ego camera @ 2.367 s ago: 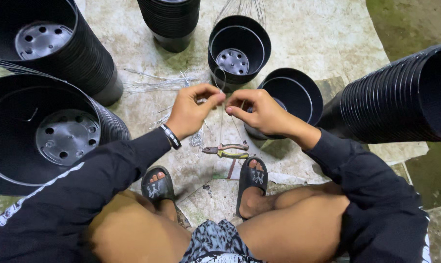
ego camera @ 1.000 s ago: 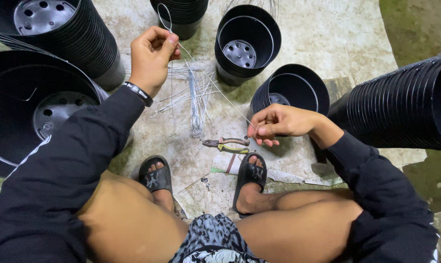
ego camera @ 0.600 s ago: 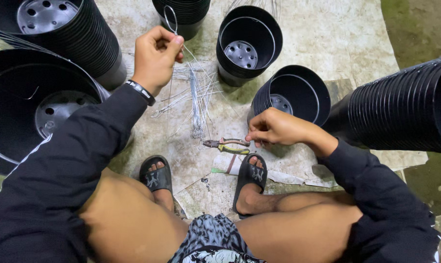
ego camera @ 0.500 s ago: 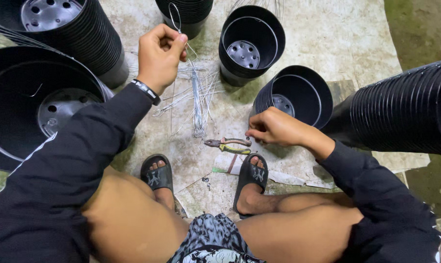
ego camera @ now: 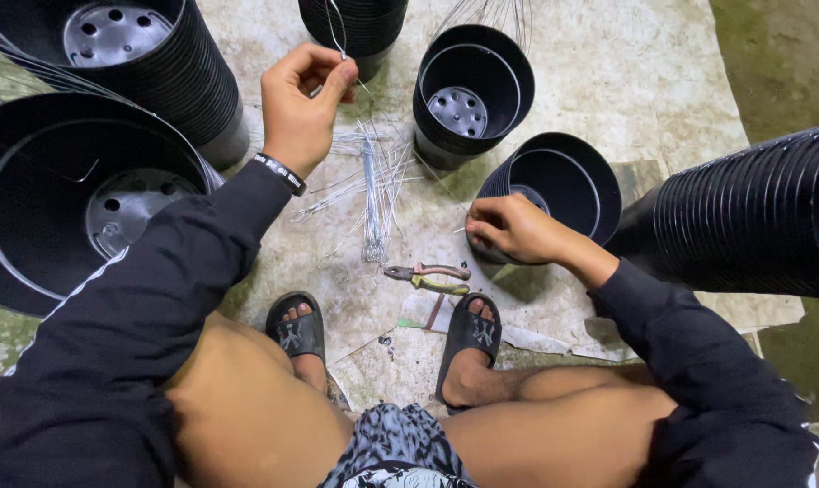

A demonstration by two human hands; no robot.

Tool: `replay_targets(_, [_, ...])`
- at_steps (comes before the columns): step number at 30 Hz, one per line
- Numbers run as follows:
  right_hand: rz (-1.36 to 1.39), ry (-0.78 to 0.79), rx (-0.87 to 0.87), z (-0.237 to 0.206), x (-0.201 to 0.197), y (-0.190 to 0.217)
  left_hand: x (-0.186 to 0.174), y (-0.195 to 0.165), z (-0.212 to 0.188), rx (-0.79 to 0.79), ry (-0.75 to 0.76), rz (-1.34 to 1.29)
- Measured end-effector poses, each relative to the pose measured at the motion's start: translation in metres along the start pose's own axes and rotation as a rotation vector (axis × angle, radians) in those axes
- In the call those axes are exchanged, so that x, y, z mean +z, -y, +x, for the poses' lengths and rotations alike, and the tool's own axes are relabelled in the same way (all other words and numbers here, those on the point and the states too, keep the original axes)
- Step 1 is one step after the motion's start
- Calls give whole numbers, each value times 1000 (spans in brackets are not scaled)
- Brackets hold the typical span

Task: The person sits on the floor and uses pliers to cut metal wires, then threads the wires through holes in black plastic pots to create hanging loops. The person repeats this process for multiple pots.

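My left hand (ego camera: 303, 107) is raised over the ground and pinches a thin wire (ego camera: 337, 32) that loops upward from its fingertips. My right hand (ego camera: 511, 229) rests low beside a black plastic pot (ego camera: 579, 181), fingers closed on the other end of a thin wire; the wire there is barely visible. Between the hands lies a bundle of cut wires (ego camera: 373, 185). Pliers with red and yellow handles (ego camera: 428, 276) lie just in front of my right hand.
Stacks of black pots surround me: two large stacks at left (ego camera: 30, 217) (ego camera: 165, 63), one at top centre (ego camera: 360, 27), a pot with wires (ego camera: 495, 86), a lying stack at right (ego camera: 753, 217). My sandalled feet (ego camera: 468, 339) rest on worn sheeting.
My hands were together twisting wire; the left hand has since lifted up and away to the upper left with the wire, while the right hand dropped down next to the pliers.
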State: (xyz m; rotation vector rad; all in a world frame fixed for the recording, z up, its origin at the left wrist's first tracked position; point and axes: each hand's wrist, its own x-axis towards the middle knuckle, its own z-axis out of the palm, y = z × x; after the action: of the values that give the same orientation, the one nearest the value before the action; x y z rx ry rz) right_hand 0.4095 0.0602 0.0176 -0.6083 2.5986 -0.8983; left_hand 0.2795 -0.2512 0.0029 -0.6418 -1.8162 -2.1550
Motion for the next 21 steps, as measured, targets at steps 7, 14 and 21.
replay_targets(7, [414,197,108,-3,2,-9,1,0,0,-90,35,-94])
replay_targets(14, [595,4,122,-29,-33,-40,32,-56,-11,298,-19,364])
replay_targets(21, [518,-438,56,-73,-82,-73,123,-23,-79,549,894,613])
